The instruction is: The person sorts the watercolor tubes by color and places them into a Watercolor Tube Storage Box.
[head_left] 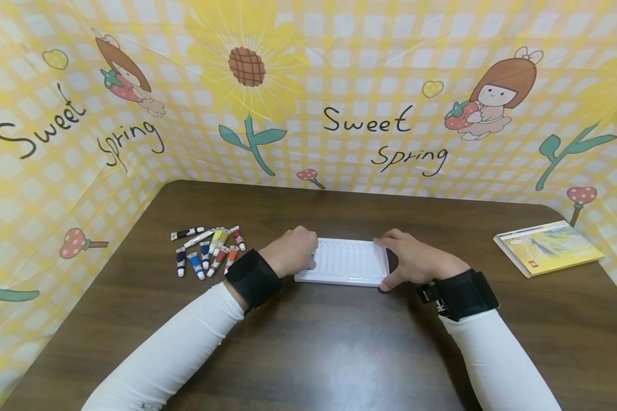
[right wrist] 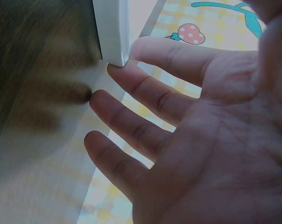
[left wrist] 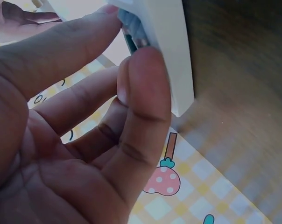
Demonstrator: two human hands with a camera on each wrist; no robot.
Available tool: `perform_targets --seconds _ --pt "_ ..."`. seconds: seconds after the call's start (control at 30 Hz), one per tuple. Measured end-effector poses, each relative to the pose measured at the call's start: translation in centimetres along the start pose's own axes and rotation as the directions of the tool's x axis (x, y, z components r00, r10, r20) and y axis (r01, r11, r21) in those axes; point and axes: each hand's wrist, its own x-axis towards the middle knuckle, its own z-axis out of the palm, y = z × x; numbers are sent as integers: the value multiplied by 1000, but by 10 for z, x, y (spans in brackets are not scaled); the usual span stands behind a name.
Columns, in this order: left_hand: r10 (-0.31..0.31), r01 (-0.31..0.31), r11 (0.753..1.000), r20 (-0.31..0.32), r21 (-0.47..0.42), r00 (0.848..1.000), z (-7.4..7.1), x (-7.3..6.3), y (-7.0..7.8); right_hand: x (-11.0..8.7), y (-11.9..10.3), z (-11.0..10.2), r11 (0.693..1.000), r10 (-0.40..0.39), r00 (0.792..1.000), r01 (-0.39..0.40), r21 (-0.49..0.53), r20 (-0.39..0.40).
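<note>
A white plastic tray (head_left: 347, 260) with ridged slots lies in the middle of the table. At its left end my left hand (head_left: 290, 251) pinches a small paint tube (left wrist: 132, 27) between thumb and fingertips. Only the tube's ribbed grey-blue part and a dark green bit show; the fingers hide the rest. Over the tray's right end my right hand (head_left: 416, 260) is spread, holding it with the thumb at the near corner and a finger at the far corner. In the right wrist view, the other fingers (right wrist: 127, 121) stretch out beside the tray's corner (right wrist: 115, 42).
Left of the left hand lies a loose pile of several paint tubes (head_left: 205, 260) in different colours. A flat yellow box or book (head_left: 555, 248) sits at the table's right. Yellow checked cloth (head_left: 370, 68) hangs behind the brown table (head_left: 308, 354).
</note>
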Motion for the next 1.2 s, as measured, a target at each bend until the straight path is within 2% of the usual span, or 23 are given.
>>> perform_targets --seconds 0.13,0.4,0.73,0.9,1.2 --pt "12 -12 1000 -22 12 1000 0 0 0 0 1 0 1000 0 1000 0 1 3" --pt "-9 9 1000 -29 -3 1000 -2 -4 1 0 1 0 1000 3 1000 -3 9 4" --pt "52 -53 998 -80 -14 995 0 -11 -4 0 1 0 1000 -4 1000 4 10 5" --pt "94 -100 994 -112 -49 989 -2 -17 -11 0 0 1 1000 -3 1000 3 5 3" --pt "67 -83 992 -156 -96 985 -10 -27 -37 0 -1 1 1000 1 1000 -1 4 -7"
